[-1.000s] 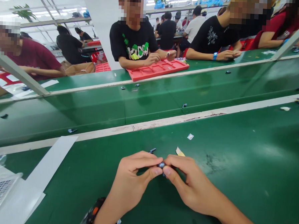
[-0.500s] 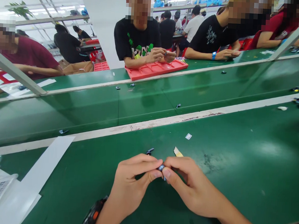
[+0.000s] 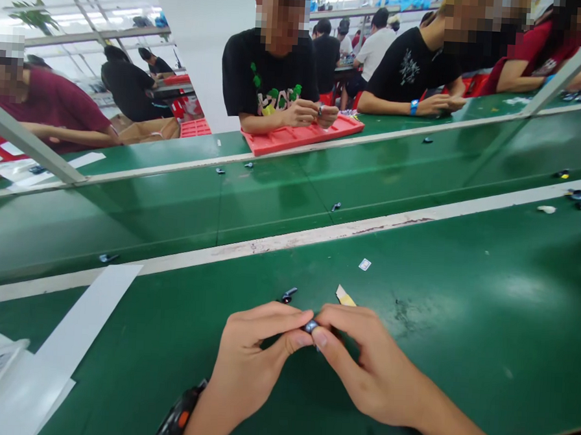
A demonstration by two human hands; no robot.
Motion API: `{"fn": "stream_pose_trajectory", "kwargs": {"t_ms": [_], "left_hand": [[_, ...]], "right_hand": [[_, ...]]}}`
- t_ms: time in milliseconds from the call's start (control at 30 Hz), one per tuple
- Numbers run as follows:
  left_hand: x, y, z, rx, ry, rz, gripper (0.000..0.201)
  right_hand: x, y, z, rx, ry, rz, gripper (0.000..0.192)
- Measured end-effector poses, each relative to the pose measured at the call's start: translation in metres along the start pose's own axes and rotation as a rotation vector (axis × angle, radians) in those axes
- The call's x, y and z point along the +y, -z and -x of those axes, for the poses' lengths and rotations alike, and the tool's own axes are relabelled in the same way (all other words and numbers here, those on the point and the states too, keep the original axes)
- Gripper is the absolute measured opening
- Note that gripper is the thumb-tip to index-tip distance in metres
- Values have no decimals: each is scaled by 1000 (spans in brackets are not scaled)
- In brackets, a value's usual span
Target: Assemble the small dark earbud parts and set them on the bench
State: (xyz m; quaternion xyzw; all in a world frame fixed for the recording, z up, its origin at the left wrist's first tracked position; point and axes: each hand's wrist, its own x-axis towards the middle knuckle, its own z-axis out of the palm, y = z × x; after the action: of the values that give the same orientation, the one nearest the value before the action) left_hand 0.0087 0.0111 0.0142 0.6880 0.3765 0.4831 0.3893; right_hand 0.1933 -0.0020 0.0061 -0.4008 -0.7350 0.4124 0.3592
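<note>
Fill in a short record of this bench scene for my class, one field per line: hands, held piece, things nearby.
Left hand: pinches a small piece
Right hand: pinches the same piece
Held piece: shiny, dark blue, partly hidden
Just beyond hands: dark stemmed part, cream-yellow scrap, white square
Bench's left side: long white strip
Across: person in black shirt at a red tray

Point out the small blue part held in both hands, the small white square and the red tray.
Blue part (image 3: pixel 311 326): head view, middle of its exposed surface.
White square (image 3: pixel 364 265): head view, middle of its face.
Red tray (image 3: pixel 285 142): head view, its near side.
</note>
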Motion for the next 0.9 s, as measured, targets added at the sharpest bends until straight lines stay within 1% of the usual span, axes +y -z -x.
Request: {"fn": "stream_pose_trajectory", "kwargs": {"t_ms": [100,200,267,333,400,500,600,700,800,900], "left_hand": [[-1,2,0,-39,48,27,28],[-4,3,-1,-146,106,45,30],[-6,2,-1,-213,162,31,29],[-10,2,-1,-278,229,8,28],[-12,3,-1,-349,277,-42,29],[-15,6,2,-429,313,-183,34],[-16,7,8,-437,318,-247,34],[-20,6,14,-413,294,-224,29],[-25,4,20,-378,268,-187,30],[-29,3,23,-346,251,-146,31]], "right_hand": [[0,2,1,-19,45,37,32],[3,5,0,-34,39,56,32],[7,7,0,-41,12,116,33],[10,7,0,-62,-15,233,32],[12,6,-1,-109,-42,404,29],[7,-1,-3,-269,-81,727,25],[-3,-13,-9,-406,-81,944,21],[-12,-27,-15,-472,-80,1070,17],[-17,-40,-17,-506,-125,1175,21],[-18,-50,-16,-504,-181,1211,26]]}}
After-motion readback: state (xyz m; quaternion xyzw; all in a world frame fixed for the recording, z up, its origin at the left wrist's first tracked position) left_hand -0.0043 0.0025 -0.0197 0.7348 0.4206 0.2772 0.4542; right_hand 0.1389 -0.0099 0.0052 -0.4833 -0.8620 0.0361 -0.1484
